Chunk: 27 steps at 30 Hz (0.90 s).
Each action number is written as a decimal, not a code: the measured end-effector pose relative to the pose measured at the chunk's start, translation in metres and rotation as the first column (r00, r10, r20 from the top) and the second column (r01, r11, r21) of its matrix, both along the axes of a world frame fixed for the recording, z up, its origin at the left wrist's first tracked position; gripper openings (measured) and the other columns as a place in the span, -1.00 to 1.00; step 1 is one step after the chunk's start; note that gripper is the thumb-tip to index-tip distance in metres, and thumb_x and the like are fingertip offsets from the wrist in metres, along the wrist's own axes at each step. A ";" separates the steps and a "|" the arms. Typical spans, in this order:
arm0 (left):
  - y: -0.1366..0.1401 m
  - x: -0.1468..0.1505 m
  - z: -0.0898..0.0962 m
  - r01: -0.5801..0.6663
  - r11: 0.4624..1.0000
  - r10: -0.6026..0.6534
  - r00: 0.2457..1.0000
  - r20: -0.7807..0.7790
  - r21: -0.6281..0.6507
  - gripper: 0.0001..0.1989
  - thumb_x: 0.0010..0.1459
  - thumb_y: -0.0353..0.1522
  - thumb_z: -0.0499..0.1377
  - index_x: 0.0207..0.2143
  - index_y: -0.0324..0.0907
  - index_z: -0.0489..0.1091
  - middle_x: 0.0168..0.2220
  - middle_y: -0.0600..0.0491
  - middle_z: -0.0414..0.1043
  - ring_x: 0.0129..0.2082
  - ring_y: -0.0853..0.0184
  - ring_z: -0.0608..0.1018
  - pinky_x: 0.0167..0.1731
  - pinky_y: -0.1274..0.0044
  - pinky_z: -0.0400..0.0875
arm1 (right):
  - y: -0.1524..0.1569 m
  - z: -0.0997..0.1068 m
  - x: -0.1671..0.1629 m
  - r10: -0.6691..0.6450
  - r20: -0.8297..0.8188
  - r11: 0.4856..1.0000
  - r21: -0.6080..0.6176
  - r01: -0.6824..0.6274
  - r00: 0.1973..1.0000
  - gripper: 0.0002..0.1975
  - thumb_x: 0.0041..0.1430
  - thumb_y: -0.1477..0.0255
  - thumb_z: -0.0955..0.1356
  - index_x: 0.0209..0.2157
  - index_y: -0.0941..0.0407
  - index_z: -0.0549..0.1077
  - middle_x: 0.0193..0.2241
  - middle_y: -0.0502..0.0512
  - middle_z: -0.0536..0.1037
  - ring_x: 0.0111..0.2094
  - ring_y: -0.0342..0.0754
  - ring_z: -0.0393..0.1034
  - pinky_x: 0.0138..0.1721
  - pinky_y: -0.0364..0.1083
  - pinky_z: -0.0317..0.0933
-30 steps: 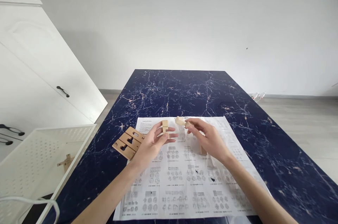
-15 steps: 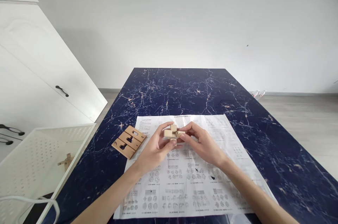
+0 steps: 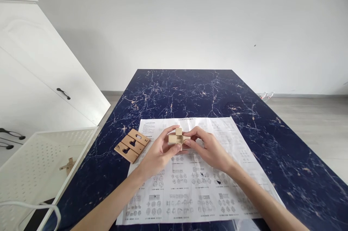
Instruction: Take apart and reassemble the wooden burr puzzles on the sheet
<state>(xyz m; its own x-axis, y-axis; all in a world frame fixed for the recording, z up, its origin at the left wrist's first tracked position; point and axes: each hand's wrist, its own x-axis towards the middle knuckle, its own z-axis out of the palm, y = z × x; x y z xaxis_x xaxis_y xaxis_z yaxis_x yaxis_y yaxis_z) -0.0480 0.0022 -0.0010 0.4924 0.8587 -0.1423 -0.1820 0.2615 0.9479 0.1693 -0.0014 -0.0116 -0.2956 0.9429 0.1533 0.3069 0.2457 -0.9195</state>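
Observation:
A pale wooden burr puzzle (image 3: 178, 132) made of interlocking blocks is held between both hands, above a printed sheet. My left hand (image 3: 160, 154) grips it from the left, the thumb on its near block and the fingers curled round the far side. On the right, my right hand (image 3: 208, 147) pinches a block end between thumb and fingers. A gap shows among the blocks near the middle; the underside is hidden. The white instruction sheet (image 3: 185, 184), covered in small diagrams, lies beneath both hands.
Left of the sheet lies a flat brown wooden puzzle (image 3: 132, 145) with cut-out slots. A white perforated basket (image 3: 27, 165) at lower left holds a small wooden piece (image 3: 67, 165) and sits near a white cable (image 3: 32, 206). The dark blue marbled table (image 3: 185, 93) stretches towards the wall.
Both hands keep their grip on the burr puzzle, which has tilted slightly, so the gap among its blocks looks a little different. The rest shifts only slightly with the camera.

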 end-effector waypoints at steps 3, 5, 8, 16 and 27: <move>0.000 0.000 0.000 0.004 1.000 -0.004 1.000 -0.006 0.005 -0.39 0.33 -0.28 0.36 0.36 -0.02 0.26 0.24 -0.08 0.50 0.21 0.05 0.58 0.19 0.17 0.57 | 0.000 0.000 0.000 0.006 -0.016 1.000 -0.017 -0.006 1.000 -0.81 0.47 0.20 0.35 -0.07 0.00 0.49 -0.22 0.09 0.67 -0.20 0.04 0.58 -0.16 -0.01 0.43; -0.001 0.000 0.000 0.014 1.000 -0.014 1.000 -0.006 0.022 -0.40 0.35 -0.28 0.35 0.36 -0.02 0.24 0.25 -0.09 0.49 0.22 0.05 0.58 0.19 0.19 0.57 | 0.000 0.000 -0.001 -0.005 -0.030 0.999 -0.035 0.004 1.000 -0.82 0.47 0.21 0.35 -0.07 0.00 0.48 -0.22 0.09 0.67 -0.20 0.03 0.57 -0.16 -0.01 0.43; -0.002 -0.001 0.000 0.025 0.998 -0.024 1.000 -0.009 0.051 -0.41 0.37 -0.28 0.33 0.37 0.00 0.23 0.28 -0.10 0.46 0.24 0.03 0.57 0.19 0.21 0.56 | 0.000 -0.001 -0.003 -0.015 -0.049 0.998 -0.064 0.011 0.999 -0.83 0.46 0.21 0.36 -0.09 0.00 0.47 -0.20 0.09 0.67 -0.20 0.03 0.57 -0.15 -0.01 0.42; -0.003 -0.003 -0.002 0.050 0.986 -0.039 0.996 -0.075 0.157 -0.44 0.41 -0.24 0.29 0.37 0.02 0.22 0.28 -0.11 0.43 0.19 0.03 0.60 0.20 0.21 0.55 | -0.001 0.001 -0.003 -0.036 -0.125 0.983 -0.186 0.013 0.991 -0.77 0.45 0.16 0.37 -0.12 0.03 0.47 -0.15 0.14 0.68 -0.12 0.07 0.59 -0.12 0.03 0.41; 0.002 0.000 0.000 0.020 0.995 -0.014 0.998 -0.060 0.102 -0.44 0.38 -0.23 0.31 0.35 -0.03 0.27 0.11 -0.07 0.55 0.08 0.08 0.65 0.12 0.16 0.62 | -0.001 -0.001 -0.005 -0.040 -0.240 0.972 -0.233 -0.017 0.970 -0.75 0.44 0.13 0.38 -0.12 0.03 0.47 -0.21 0.09 0.66 -0.16 0.04 0.59 -0.14 0.02 0.43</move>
